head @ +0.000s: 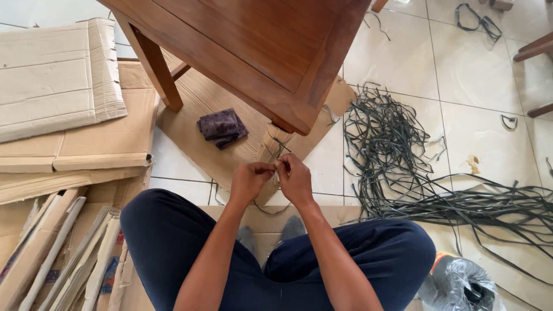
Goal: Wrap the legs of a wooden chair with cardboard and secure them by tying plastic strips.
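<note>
Dark strip (pixel 275 173), seemingly pinched between left hand (pixel 249 181) and right hand (pixel 295 179), flattened brown cardboard (pixel 86 138) left

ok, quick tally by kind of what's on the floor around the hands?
Wooden table: 1
Dark folded cloth: 1
Heap of dark strips: 1
Plastic-wrapped roll: 1
Hands, left hand and right hand, pinching a thin strip together: 2
Total: 6, cardboard sheets not counted.
</note>
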